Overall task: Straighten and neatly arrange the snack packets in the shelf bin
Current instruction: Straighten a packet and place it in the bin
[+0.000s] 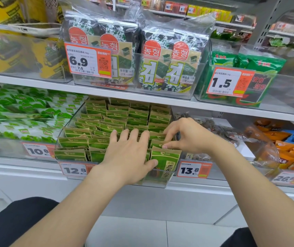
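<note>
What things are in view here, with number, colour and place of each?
snack packets: many, green and tan, in rows in the bin
bin: one, clear, lower shelf centre
seaweed packs: four fronts visible, dark green with red labels, upper shelf centre
price tags: at least six, orange and white, shelf and bin fronts
orange packets: several, orange, lower shelf right
left hand: one, bare, fingers straight on the snack packets
right hand: one, bare, fingers pinch a packet top in the right row

Left hand (126,157) flat on packets (117,114); right hand (187,136) pinching one.
</note>
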Available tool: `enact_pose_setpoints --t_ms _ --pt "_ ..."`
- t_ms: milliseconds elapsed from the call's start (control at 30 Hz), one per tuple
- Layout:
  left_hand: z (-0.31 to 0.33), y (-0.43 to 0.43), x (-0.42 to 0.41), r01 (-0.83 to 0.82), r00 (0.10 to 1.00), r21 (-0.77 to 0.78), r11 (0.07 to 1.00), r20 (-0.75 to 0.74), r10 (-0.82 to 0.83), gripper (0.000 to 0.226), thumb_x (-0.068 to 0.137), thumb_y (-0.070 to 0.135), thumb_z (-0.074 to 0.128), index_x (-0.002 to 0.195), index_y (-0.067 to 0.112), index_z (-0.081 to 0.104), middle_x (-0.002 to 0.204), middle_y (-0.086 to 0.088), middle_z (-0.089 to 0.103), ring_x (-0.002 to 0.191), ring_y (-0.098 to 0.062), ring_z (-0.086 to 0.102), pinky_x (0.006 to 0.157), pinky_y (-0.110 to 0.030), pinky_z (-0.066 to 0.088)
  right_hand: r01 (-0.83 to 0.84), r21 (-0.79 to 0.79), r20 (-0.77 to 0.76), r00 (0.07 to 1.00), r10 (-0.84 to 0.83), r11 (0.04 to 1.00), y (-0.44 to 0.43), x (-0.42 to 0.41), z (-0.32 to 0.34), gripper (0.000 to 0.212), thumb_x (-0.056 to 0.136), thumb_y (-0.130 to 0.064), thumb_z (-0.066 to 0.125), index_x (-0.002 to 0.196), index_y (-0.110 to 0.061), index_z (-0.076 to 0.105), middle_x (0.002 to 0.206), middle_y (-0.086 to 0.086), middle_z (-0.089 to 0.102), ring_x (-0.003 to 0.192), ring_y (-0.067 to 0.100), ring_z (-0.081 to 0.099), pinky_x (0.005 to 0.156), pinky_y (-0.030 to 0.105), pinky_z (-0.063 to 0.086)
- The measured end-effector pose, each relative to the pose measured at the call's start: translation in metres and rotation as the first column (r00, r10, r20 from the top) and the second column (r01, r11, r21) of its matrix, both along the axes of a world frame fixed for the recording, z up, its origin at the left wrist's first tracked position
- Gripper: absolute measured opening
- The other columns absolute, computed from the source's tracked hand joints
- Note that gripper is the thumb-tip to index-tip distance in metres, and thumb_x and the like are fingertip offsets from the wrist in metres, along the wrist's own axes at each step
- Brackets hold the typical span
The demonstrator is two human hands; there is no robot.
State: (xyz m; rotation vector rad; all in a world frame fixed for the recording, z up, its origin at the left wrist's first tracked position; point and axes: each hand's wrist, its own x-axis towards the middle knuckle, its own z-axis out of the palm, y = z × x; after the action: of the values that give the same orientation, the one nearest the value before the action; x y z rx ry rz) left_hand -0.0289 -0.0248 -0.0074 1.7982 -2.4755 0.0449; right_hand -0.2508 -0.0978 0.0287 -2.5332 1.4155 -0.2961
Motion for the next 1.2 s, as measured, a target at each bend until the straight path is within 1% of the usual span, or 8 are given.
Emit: enact_pose_setpoints --t_ms 200,333,500,633,733,900,1067,1200 --pt "0.0 -0.001 0.001 0.001 1.0 0.0 1.0 0.008 -0.001 0.086 0.098 0.074 0.042 0.163 0.025 0.014 0.166 -0.005 0.033 0.155 -0.034 0.028 0.126 -0.064 0.018 0.141 -0.22 -0.032 0.988 -0.151 0.965 -0.006 0.01 -0.004 0.028 0.071 -0.062 0.089 0.072 -0.037 0.075 0.094 -0.014 0.068 0.093 0.012 0.062 0.09 0.038 0.044" --pt "0.0 0.0 0.001 -0.002 1.0 -0.002 1.0 0.001 0.002 0.089 0.098 0.074 0.042 0.165 0.023 0.011 0.167 -0.005 0.033 0.155 -0.034 0.028 0.126 -0.064 0.018 0.031 -0.096 0.214 0.977 -0.01 0.995 -0.001 0.006 -0.003 0.008 0.094 -0.037 0.08 0.1 -0.032 0.081 0.085 -0.018 0.076 0.081 -0.005 0.068 0.078 0.018 0.05" --pt "0.001 0.001 0.002 0.009 1.0 0.004 1.0 -0.005 -0.009 0.09 0.098 0.074 0.042 0.166 0.032 0.0 0.169 -0.007 0.029 0.157 -0.035 0.024 0.127 -0.065 0.015 -0.047 0.103 0.054 0.998 0.042 0.994 0.004 0.002 0.001 0.008 0.097 -0.028 0.078 0.099 -0.03 0.085 0.089 -0.02 0.079 0.084 -0.009 0.069 0.079 0.012 0.052" --pt "0.004 0.001 0.002 0.02 1.0 0.031 0.999 -0.006 -0.02 0.07 0.099 0.073 0.044 0.157 0.044 0.018 0.167 -0.008 0.031 0.155 -0.036 0.025 0.127 -0.065 0.013 0.036 0.046 -0.001 0.999 -0.036 0.998 0.004 0.003 -0.001 0.054 0.102 -0.062 0.048 0.084 -0.024 0.081 0.088 0.002 0.077 0.085 0.017 0.07 0.086 0.039 0.055" --pt "0.006 0.002 0.001 0.019 1.0 0.047 0.999 -0.019 -0.019 0.068 0.099 0.073 0.045 0.155 0.043 0.021 0.165 -0.007 0.033 0.155 -0.036 0.026 0.127 -0.065 0.013 0.074 0.001 -0.142 0.987 -0.073 0.997 0.002 0.008 -0.003 0.066 0.11 -0.056 0.032 0.094 -0.009 0.076 0.117 0.006 0.067 0.116 0.026 0.049 0.097 0.045 0.029" --pt "0.007 0.004 0.0 0.032 0.998 0.037 0.999 -0.048 -0.03 0.065 0.098 0.07 0.047 0.148 0.04 0.018 0.156 -0.004 0.042 0.147 -0.036 0.036 0.124 -0.066 0.018 0.108 -0.026 -0.145 0.983 -0.111 0.994 -0.006 0.006 -0.003 0.022 0.106 -0.038 0.06 0.12 -0.031 0.077 0.109 -0.019 0.069 0.127 0.022 0.053 0.112 0.05 0.034" --pt "0.011 0.004 0.001 0.028 1.0 0.084 0.996 0.005 -0.029 0.05 0.101 0.069 0.045 0.14 0.04 0.035 0.163 -0.011 0.034 0.153 -0.04 0.027 0.126 -0.067 0.012 0.078 -0.034 -0.222 0.971 -0.084 0.996 -0.014 0.012 0.007 0.071 0.073 -0.069 0.085 0.133 -0.033 0.072 0.131 -0.013 0.073 0.128 0.02 0.061 0.117 0.052 0.039" --pt "0.013 0.003 0.002 0.037 0.999 0.102 0.994 -0.019 -0.035 0.052 0.101 0.068 0.045 0.145 0.042 0.038 0.166 -0.011 0.03 0.154 -0.039 0.024 0.126 -0.067 0.01 0.036 -0.154 -0.349 0.933 -0.089 0.987 -0.022 0.024 -0.002 0.053 0.087 -0.057 0.078 0.134 -0.034 0.069 0.123 -0.01 0.074 0.121 0.023 0.061 0.114 0.049 0.037"
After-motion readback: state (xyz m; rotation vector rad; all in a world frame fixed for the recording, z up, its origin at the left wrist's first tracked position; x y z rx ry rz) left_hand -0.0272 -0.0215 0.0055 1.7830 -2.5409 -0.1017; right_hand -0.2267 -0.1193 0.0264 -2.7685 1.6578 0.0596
